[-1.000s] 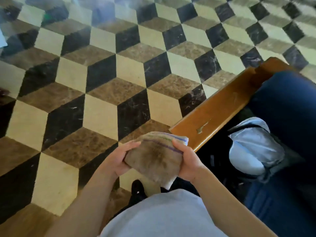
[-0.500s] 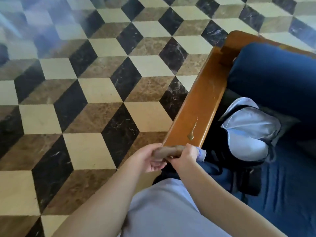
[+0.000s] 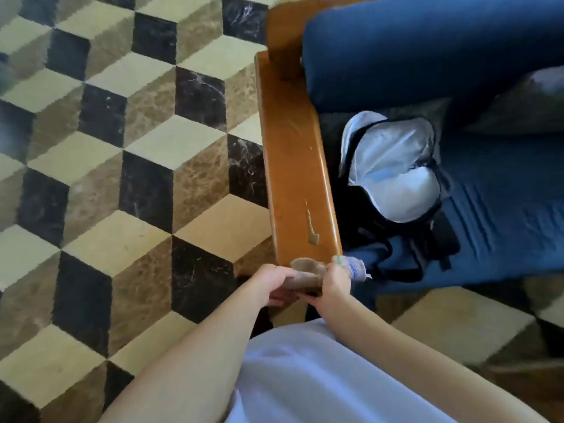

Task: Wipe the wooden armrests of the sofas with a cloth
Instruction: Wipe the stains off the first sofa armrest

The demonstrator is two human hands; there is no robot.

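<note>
Now both hands, left hand (image 3: 276, 285) and right hand (image 3: 334, 283), grip the cloth (image 3: 308, 274) at lower centre; best press it flat and sweep along the armrest (image 3: 293, 154) past the pale smear (image 3: 312, 228).

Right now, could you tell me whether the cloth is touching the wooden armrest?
Cannot tell. In the head view the cloth, held by both hands, overlaps the near end of the armrest, hiding any contact or gap.

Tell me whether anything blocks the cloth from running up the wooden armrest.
Nothing visible does. Both hands, left and right, hold the cloth at the near end of the armrest, whose top is bare apart from a chipped mark. The bag lies beside it on the seat.
</note>
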